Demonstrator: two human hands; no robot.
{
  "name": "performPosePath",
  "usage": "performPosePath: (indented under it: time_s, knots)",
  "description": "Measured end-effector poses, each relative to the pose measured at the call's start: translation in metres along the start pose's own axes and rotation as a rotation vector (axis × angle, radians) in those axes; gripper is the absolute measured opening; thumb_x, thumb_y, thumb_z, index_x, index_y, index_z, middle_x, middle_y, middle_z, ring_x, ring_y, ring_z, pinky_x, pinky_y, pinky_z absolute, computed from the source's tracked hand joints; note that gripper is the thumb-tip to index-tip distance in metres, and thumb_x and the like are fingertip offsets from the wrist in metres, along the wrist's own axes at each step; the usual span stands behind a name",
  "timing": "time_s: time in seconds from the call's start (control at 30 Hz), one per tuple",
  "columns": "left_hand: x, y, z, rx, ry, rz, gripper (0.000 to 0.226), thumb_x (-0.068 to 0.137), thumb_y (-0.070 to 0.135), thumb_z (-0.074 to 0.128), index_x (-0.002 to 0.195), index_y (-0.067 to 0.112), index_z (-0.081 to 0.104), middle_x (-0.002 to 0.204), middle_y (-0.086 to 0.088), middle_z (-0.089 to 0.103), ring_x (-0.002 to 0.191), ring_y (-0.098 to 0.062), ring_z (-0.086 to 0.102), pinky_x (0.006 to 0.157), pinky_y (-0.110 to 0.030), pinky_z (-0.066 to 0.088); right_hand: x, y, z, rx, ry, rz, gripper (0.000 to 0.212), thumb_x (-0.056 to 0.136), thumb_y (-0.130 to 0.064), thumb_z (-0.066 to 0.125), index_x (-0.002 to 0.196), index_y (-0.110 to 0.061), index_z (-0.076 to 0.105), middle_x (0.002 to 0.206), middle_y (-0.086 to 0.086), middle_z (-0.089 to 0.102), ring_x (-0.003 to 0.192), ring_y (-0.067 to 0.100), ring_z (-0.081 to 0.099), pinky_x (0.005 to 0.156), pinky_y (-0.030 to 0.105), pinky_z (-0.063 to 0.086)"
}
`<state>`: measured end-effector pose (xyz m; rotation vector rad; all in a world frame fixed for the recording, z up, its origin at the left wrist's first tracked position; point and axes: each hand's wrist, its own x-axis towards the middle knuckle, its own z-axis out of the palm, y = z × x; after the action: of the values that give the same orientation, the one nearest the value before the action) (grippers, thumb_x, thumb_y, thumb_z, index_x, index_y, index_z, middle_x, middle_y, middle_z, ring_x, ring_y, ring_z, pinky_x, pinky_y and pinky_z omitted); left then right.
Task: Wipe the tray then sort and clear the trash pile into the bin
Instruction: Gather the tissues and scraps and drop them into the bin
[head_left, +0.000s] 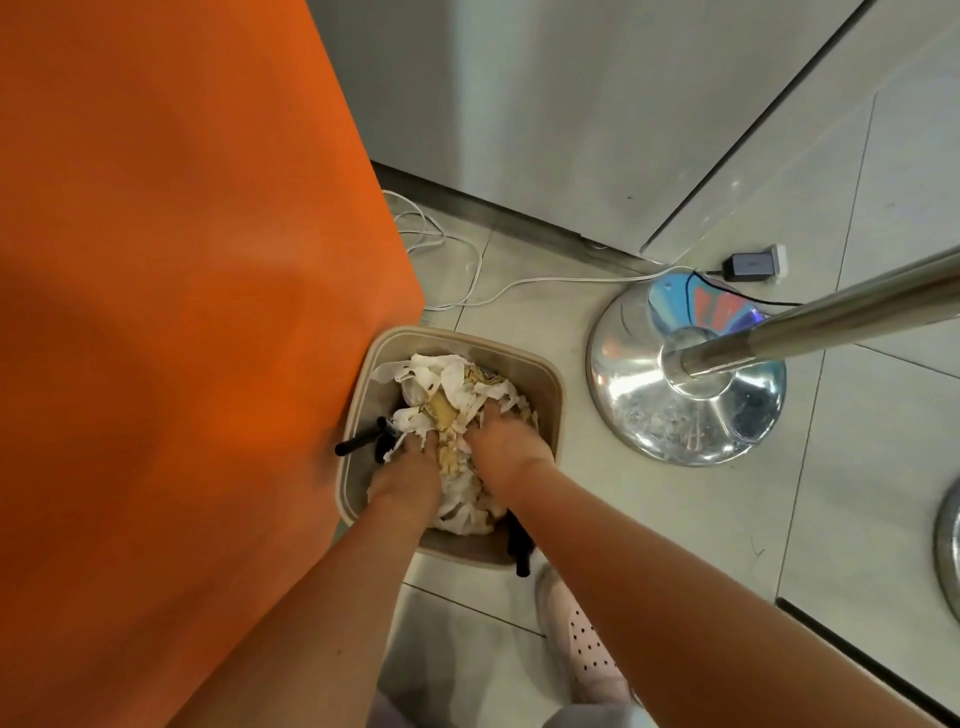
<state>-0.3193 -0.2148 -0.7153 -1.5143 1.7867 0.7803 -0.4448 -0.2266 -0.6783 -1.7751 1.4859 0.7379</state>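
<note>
Trash pile (452, 384) — crumpled white paper mixed with tan scraps, lying inside the beige bin (551, 384) at lower centre of the frame, heaped about level with the rim. The bin stands on the tiled floor (649, 519), tight against the edge of the orange tabletop (182, 312) that fills the left of the frame. One black stick (361, 441) juts over the bin's left rim; a second black piece (519, 545) hangs over the lower right corner. Hazards, as judged: the heap sits high, so a hard downward shove could squeeze paper over the rim onto the floor; either black piece, resting only on the rim, could be levered out as the paper shifts under it; pressure on one side alone could tip or slide the bin. Left hand (408, 475): back up, on the lower left of the heap, fingertips sunk in the paper. Right hand (506, 447): back up, just beside it on the lower right, fingers likewise buried. Whether either hand grips a wad or merely presses down cannot be told — the paper hides the fingers. Nearby, right of frame: chrome post base (649, 415); a white cable (519, 285) runs across the floor above the bin. No tray in view.
</note>
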Motion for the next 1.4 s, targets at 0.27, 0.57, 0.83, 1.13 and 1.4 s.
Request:
performPosePath:
  time_s: [0.27,0.57,0.83,1.13,1.4]
  knots:
    - [-0.052,0.002,-0.037,-0.278,0.091,0.04,0.068,0.076,0.019,0.072,0.134,0.021,0.037,0.138,-0.006,0.021,0.112,-0.026,0.051,0.091,-0.038,0.049,-0.035,-0.021,-0.019,-0.048,0.096,0.065,0.05,0.095,-0.004,0.037,0.144,-0.004,0.031,0.155,0.016,0.005,0.132,0.043,0.029,0.088,0.05,0.051]
    - [-0.16,-0.005,-0.129,-0.617,0.189,0.081,0.071,0.078,0.014,0.074,0.14,0.016,0.041,0.148,-0.005,0.025,0.129,-0.021,0.041,0.106,-0.027,0.036,-0.134,-0.038,-0.106,-0.093,0.206,-0.046,0.037,0.095,-0.026,0.049,0.13,-0.013,0.052,0.145,0.011,0.035,0.119,0.031,0.049,0.088,0.04,0.048]
    - [-0.318,-0.009,-0.224,-0.75,0.497,0.057,0.04,0.088,0.023,0.061,0.128,0.026,0.056,0.133,0.003,0.043,0.125,-0.014,0.043,0.087,-0.013,0.03,-0.282,-0.059,-0.21,0.214,0.449,-0.115,0.036,0.091,-0.045,0.049,0.12,-0.028,0.06,0.118,0.0,0.06,0.104,0.021,0.059,0.08,0.031,0.048]
    - [-0.526,-0.008,-0.319,-0.953,0.862,0.12,0.038,0.082,0.029,0.063,0.12,0.028,0.06,0.12,0.014,0.058,0.112,-0.003,0.053,0.098,-0.019,0.039,-0.458,-0.117,-0.318,0.719,0.805,-0.445,0.032,0.083,-0.043,0.066,0.114,-0.034,0.063,0.107,-0.013,0.067,0.09,0.004,0.063,0.081,0.028,0.052]
    - [-0.652,-0.1,-0.358,-1.09,1.172,0.002,0.032,0.088,0.032,0.062,0.119,0.035,0.056,0.115,0.022,0.053,0.098,0.003,0.056,0.08,-0.007,0.043,-0.541,-0.239,-0.402,0.829,0.715,-0.774,0.029,0.082,-0.04,0.069,0.11,-0.039,0.06,0.093,-0.014,0.064,0.08,-0.003,0.062,0.066,0.011,0.047]
